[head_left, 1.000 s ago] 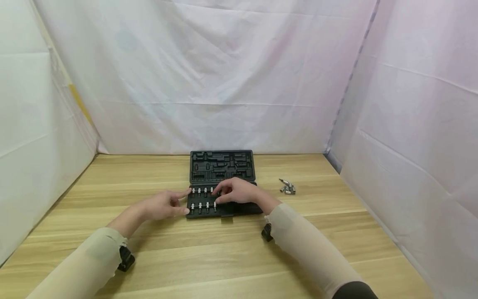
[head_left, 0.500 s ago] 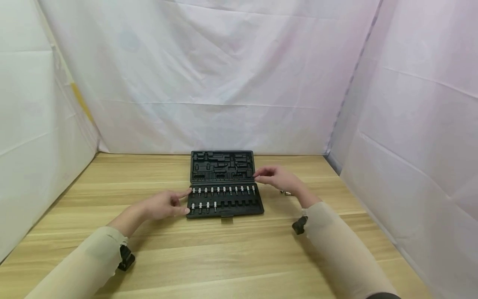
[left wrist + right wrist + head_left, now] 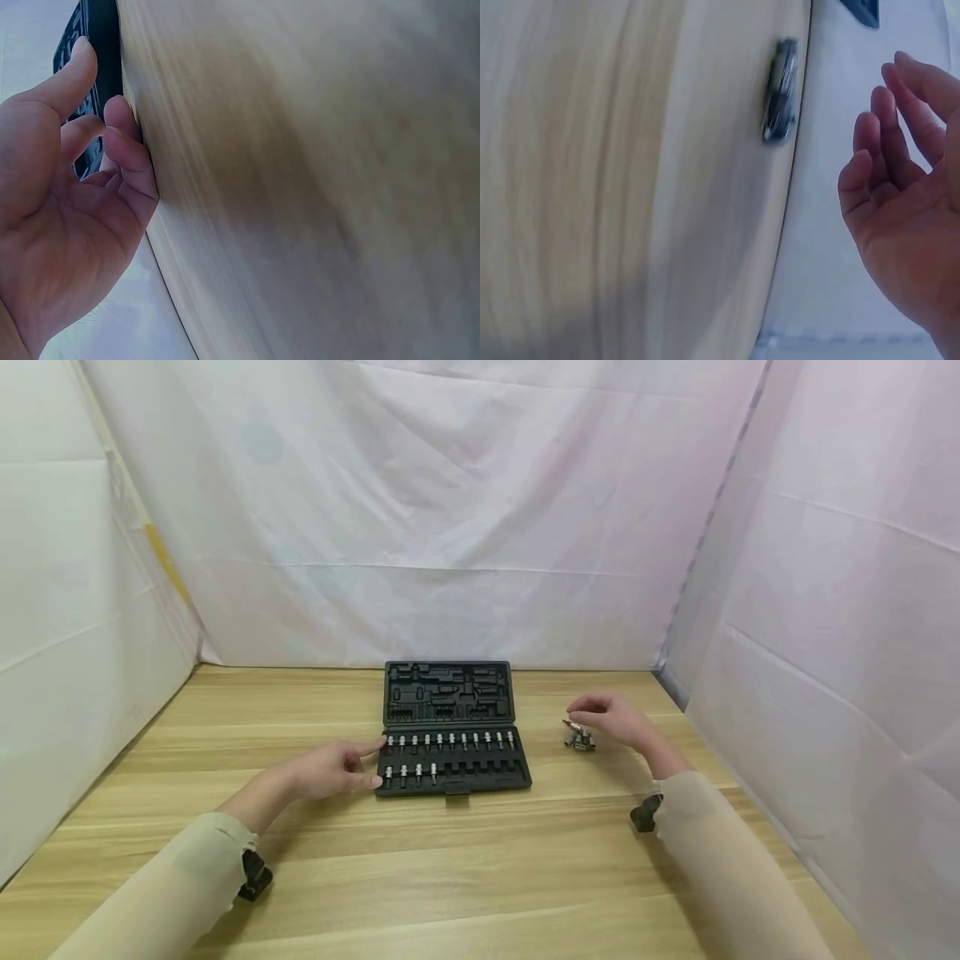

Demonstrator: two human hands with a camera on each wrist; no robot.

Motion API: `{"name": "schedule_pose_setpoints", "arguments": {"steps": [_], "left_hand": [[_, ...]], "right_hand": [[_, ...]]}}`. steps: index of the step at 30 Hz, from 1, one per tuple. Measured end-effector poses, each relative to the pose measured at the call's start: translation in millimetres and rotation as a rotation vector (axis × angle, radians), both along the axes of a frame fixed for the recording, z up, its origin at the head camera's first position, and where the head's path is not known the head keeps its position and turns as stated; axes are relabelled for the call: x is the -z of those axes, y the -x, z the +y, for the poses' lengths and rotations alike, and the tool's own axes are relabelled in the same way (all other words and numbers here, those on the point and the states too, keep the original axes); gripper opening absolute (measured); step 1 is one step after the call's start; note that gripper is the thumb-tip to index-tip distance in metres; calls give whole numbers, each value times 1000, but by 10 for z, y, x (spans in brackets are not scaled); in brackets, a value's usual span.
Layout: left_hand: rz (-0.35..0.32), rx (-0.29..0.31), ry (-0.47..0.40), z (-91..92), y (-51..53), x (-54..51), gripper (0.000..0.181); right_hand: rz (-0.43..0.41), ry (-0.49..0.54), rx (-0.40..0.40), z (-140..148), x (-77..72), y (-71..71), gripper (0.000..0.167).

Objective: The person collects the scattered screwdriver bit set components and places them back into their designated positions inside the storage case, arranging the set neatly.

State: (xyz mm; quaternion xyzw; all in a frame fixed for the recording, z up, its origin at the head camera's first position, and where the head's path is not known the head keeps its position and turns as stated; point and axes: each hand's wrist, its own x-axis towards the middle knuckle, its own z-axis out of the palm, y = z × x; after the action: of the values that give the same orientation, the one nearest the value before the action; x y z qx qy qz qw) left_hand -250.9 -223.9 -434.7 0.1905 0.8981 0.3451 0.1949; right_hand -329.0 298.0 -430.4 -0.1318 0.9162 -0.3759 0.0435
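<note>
A black socket bit case (image 3: 450, 789) lies unfolded on the wooden table, with silver bit sockets (image 3: 452, 742) in its back row and in the left part of its front row. My left hand (image 3: 326, 770) rests at the case's left edge, thumb and index finger touching it. In the left wrist view this hand (image 3: 75, 195) has its other fingers bent. To the right of the case, my right hand (image 3: 617, 720) hovers beside a small pile of loose bit sockets (image 3: 581, 742). The right wrist view shows this hand (image 3: 907, 165) loosely bent, holding nothing, apart from the pile.
The case's moulded lid (image 3: 450, 693) stands behind the tray. White cloth sheets (image 3: 420, 527) enclose the table at the back and sides. Bare tabletop (image 3: 450, 877) stretches in front of the case.
My right hand has moved right from over the case to the loose sockets, uncovering the front row's slots. The left hand stays at the case's left edge.
</note>
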Motion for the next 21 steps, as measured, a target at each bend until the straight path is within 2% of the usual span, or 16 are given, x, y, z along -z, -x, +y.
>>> {"name": "schedule_pose_setpoints", "arguments": {"steps": [4,10,14,21], "left_hand": [[-2,0,-2,4,-3,-3,86],[5,7,-3,4,-5,-2,85],[-1,1,-2,0,-5,11,85],[-1,-10,2,1,7,21,86]], "right_hand": [[10,-38,37,128,27,19,36],[-60,-89,72,240,92,86,36],[-82,-113,66,228,114,117,35],[-74,-170,63,128,133,159,31]]}}
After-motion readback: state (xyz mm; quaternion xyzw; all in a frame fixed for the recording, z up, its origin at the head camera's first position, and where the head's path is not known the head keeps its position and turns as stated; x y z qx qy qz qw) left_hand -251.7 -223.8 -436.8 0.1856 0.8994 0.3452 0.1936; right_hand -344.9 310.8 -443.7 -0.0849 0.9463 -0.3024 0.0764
